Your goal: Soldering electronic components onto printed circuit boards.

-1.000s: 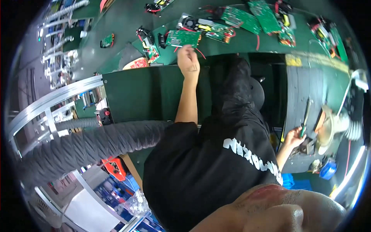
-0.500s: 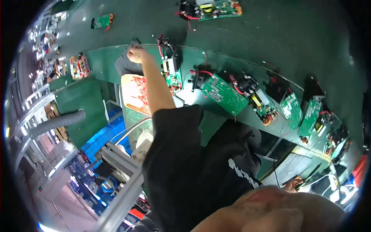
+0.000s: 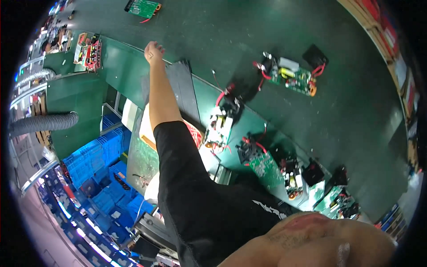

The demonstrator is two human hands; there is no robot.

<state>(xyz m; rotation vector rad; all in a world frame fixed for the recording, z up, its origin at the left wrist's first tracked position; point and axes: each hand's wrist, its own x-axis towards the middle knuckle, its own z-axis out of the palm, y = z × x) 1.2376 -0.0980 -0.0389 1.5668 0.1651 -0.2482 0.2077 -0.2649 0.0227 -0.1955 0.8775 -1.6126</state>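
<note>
The left hand [image 3: 153, 51] reaches far out over the green belt [image 3: 231, 35] with its fingers curled in and nothing in it, just beside a dark mat [image 3: 184, 91]. Green boards [image 3: 291, 78] with red wires lie along the belt, near blue crates [image 3: 95, 155] and a grey hose [image 3: 44, 123]. The right hand cannot be seen

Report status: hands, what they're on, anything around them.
Left hand closed, reaching over dark mat, grip unclear. Right hand out of view. Circuit boards nearby.

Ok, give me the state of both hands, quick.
Left hand: loosely closed, holding nothing visible, above the black mat.
Right hand: not in view.
</note>
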